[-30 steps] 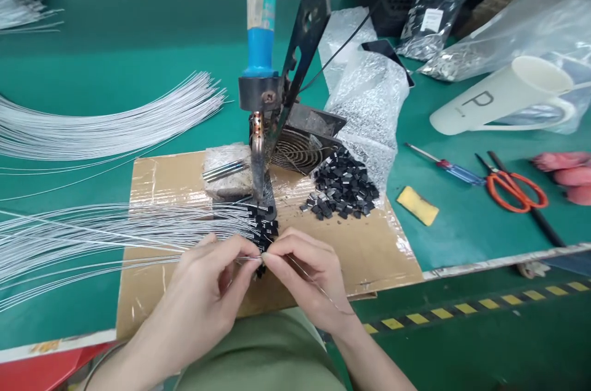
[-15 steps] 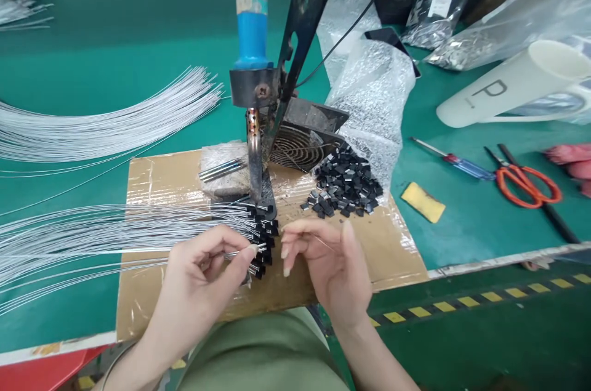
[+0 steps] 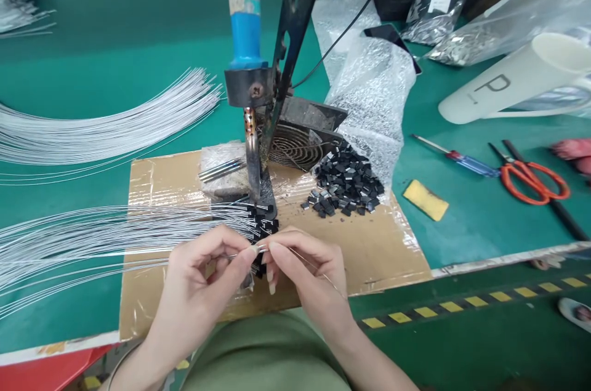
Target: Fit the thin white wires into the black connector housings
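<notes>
Half a second ago the right hand [image 3: 305,271] hung spread and apart from the left; now it has closed back in, so both sets of fingertips meet at one spot just near of the soldering iron [image 3: 247,71] on its stand. That puts the thin wire [image 3: 240,253] back under a two-handed hold. The left hand [image 3: 203,280] pinches the wire's end between thumb and forefinger, its other fingers curled loosely. The right hand pinches the same end from the other side, thumb and forefinger pressed together; whether a small black part sits between them I cannot tell. The wire runs off left among the fanned bundle of wires [image 3: 92,231] lying across the taped cardboard sheet [image 3: 378,249] on the green surface [image 3: 471,225]. A heap of black parts [image 3: 344,185] lies right of the iron.
</notes>
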Available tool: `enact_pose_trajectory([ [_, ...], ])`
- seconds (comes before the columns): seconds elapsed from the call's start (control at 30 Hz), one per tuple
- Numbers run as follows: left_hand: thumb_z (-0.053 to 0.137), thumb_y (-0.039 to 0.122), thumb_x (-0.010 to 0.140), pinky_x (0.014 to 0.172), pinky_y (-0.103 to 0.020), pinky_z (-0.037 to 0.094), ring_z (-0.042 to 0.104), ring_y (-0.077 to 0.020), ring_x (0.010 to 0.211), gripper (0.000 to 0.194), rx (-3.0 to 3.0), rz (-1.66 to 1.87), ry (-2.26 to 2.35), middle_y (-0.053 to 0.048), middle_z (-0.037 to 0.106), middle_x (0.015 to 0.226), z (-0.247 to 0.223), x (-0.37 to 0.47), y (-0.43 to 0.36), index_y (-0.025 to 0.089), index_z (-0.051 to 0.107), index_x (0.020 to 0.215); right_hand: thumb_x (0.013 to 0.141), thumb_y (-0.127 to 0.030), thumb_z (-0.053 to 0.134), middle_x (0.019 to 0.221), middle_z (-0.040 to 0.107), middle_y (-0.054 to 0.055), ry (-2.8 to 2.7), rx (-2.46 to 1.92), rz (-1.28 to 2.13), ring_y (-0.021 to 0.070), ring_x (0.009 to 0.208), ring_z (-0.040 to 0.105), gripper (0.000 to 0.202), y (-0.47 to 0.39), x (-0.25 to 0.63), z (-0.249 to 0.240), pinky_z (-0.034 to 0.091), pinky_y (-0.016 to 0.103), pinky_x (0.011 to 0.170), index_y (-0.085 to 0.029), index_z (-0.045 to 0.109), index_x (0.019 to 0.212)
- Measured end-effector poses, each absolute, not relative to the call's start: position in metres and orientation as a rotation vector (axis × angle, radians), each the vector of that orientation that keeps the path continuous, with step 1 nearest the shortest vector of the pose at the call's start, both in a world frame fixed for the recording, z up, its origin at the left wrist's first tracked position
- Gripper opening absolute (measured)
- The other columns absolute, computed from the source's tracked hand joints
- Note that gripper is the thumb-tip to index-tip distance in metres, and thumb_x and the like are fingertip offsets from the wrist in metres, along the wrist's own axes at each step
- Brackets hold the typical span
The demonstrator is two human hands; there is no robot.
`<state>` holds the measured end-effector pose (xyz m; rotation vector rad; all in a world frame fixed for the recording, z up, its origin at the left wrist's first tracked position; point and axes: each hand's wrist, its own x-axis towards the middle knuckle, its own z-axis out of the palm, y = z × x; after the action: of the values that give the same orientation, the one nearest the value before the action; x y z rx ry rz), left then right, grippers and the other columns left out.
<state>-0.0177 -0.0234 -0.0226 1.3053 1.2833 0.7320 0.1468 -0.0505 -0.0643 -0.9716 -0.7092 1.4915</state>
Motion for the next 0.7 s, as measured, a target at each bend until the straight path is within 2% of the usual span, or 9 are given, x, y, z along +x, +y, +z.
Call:
enact_pose_trajectory([
  [0.37, 0.066, 0.025, 0.100, 0.053, -0.024, 0.040, 0.059, -0.0123, 0.062, 0.016, 1.440, 0.768, 1.305, 0.001, 0.069, 0.072, -0.0224, -0.0152, -0.0275, 0.022, 0.073, 0.086, 0.090, -0.028, 0.083, 0.073, 0.070, 0.000, -0.565, -0.923, 1.588, 0.0055, 0.050, 0.060, 0.007, -0.0478, 0.1466, -0.0623, 0.052, 0.013, 0.043, -0.023, 0.087, 0.088],
  [0.7, 0.065, 0.023, 0.100, 0.054, -0.024, 0.041, 0.056, -0.0118, 0.060, 0.016, 1.487, 0.746, 1.299, 0.002, 0.068, 0.071, -0.0225, -0.0144, -0.0283, 0.024, 0.072, 0.087, 0.087, -0.031, 0.085, 0.066, 0.068, -0.001, -0.513, -0.928, 1.703, 0.0056, 0.049, 0.059, 0.011, -0.0439, 0.1541, -0.0632, 0.051, 0.013, 0.043, -0.021, 0.085, 0.081],
])
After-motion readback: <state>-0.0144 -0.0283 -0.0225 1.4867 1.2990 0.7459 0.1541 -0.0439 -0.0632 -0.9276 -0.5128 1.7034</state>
